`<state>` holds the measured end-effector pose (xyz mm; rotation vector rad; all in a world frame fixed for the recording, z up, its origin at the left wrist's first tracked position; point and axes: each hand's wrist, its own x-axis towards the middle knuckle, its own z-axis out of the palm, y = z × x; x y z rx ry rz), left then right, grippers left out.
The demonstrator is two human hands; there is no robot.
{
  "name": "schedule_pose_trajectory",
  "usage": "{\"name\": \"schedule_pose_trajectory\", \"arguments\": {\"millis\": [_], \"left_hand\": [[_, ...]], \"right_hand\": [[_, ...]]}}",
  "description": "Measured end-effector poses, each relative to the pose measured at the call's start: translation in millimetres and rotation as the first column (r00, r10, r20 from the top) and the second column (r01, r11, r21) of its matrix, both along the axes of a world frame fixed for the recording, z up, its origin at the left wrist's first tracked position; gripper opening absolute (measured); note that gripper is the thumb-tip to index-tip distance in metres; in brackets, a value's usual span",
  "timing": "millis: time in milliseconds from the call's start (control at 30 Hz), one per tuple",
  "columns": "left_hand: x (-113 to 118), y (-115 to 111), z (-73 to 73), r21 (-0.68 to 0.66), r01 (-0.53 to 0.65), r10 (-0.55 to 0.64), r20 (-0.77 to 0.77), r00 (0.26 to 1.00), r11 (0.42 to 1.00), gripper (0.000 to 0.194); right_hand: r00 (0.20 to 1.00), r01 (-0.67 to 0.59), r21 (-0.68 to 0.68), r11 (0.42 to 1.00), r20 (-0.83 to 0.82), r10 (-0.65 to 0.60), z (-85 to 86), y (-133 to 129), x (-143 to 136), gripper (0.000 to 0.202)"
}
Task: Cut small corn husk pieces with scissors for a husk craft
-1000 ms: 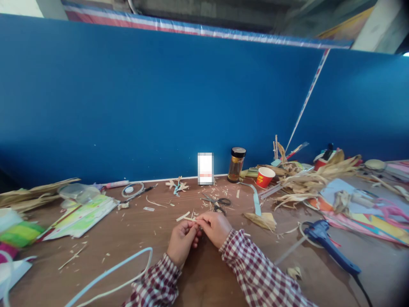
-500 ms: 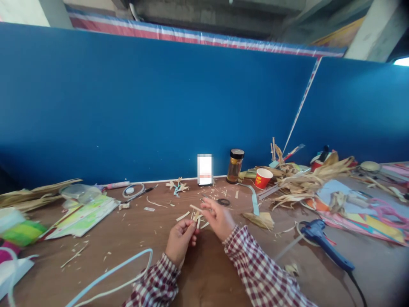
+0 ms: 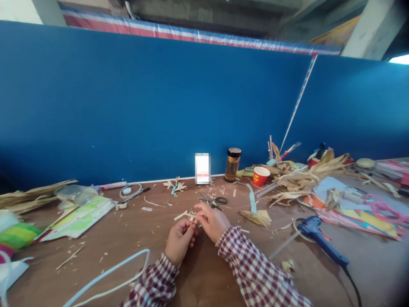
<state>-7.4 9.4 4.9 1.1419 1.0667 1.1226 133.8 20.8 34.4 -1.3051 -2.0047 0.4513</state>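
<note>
My left hand (image 3: pixel 179 239) is closed in a pinch on a small pale husk strip (image 3: pixel 195 221), mostly covered by the fingers. My right hand (image 3: pixel 212 222) meets it from the right, thumb and fingertips closed on the same strip. Pale cut husk strips (image 3: pixel 181 215) lie on the table just beyond the fingertips. Dark-handled scissors (image 3: pixel 220 200) rest behind my right hand. Farther back sits a small star-like husk piece (image 3: pixel 175 186) with a light blue part.
A blue glue gun (image 3: pixel 322 241) lies at the right on its cord. Behind stand a phone (image 3: pixel 203 169), a lidded jar (image 3: pixel 233 166) and a red paper cup (image 3: pixel 261 176). Dried husks (image 3: pixel 306 177) are heaped at the right. A white cable (image 3: pixel 111 268) loops at front left.
My right hand has come down and left, its fingers closing on the strip at my left fingertips. The raised strip end no longer shows. The view has shifted slightly.
</note>
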Motion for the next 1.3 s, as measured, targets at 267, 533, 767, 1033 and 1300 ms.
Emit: {"name": "schedule_pose_trajectory", "arguments": {"millis": [267,533,767,1033,1300], "left_hand": [[-0.5,-2.2,1.5,0.013,0.010,-0.011,0.037,0.999,1.000,0.026],[-1.1,0.6,-0.9,0.020,-0.020,0.019,0.035,0.999,1.000,0.028],[-4.8,-0.5,10.4,-0.048,-0.146,0.153,0.237,0.959,0.988,0.025],[-5.4,-1.3,18.8,-0.186,-0.149,0.201,0.301,0.932,0.971,0.030],[-7.1,2.3,8.2,-0.097,-0.105,0.130,0.305,0.944,0.990,0.028]], "right_hand": [[0.929,0.364,0.128,0.923,0.025,-0.370,12.3,10.7,30.4,0.029],[0.999,-0.023,0.180,0.983,-0.043,0.031,12.8,-8.5,-0.6,0.025],[1.000,-0.028,0.156,0.987,0.002,0.028,6.6,-8.7,-3.0,0.027],[0.999,0.014,0.142,0.990,-0.047,-0.007,4.6,-6.2,-4.5,0.018],[0.981,-0.012,0.020,1.000,-0.193,0.015,-2.3,-2.4,-7.7,0.034]]}}
